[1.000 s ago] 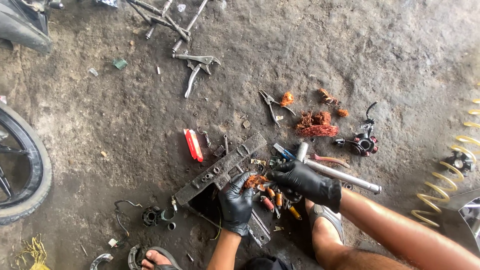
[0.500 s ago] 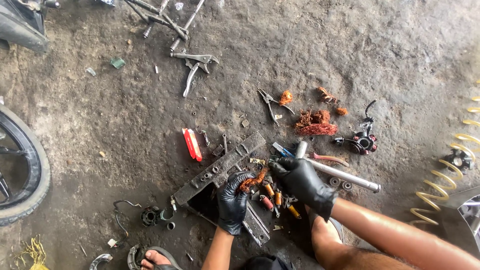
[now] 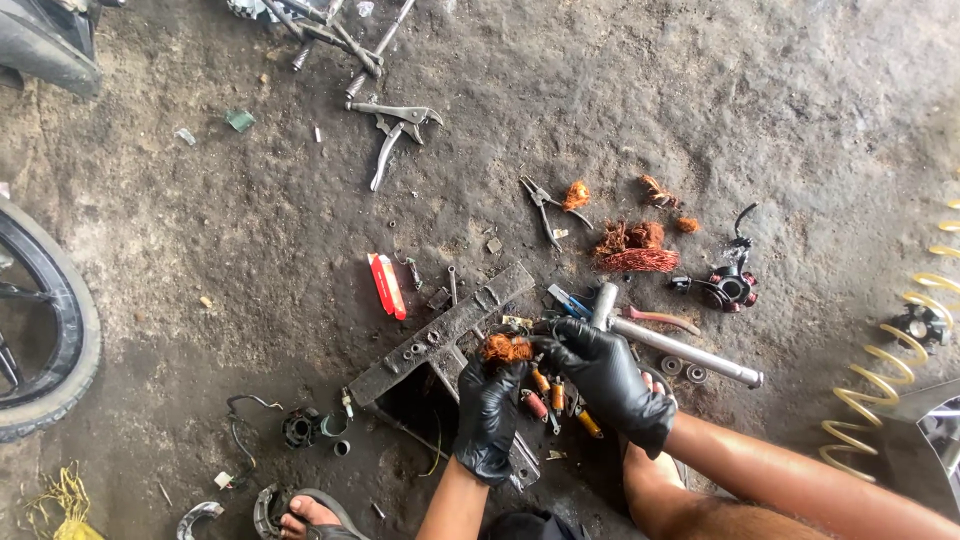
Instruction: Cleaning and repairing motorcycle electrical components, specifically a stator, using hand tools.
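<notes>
Our left hand [image 3: 488,418] in glossy black glove pinching frizzy copper wire tangle [image 3: 505,349], right hand [image 3: 603,380] gripping it beside, flat rusty metal bar [image 3: 440,333] just left.

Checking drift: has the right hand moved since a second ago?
Yes. The right hand has shifted slightly left, toward the copper coil, judged against the metal pipe, which stayed put.

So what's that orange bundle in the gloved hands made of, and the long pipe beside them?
The frizzy orange bundle looks like bare copper wire: fine, reddish, shiny strands. The long grey pipe looks like dull metal, probably steel, with a smooth sheen. The black gloves on the left hand and right hand look like thin rubber.
</notes>
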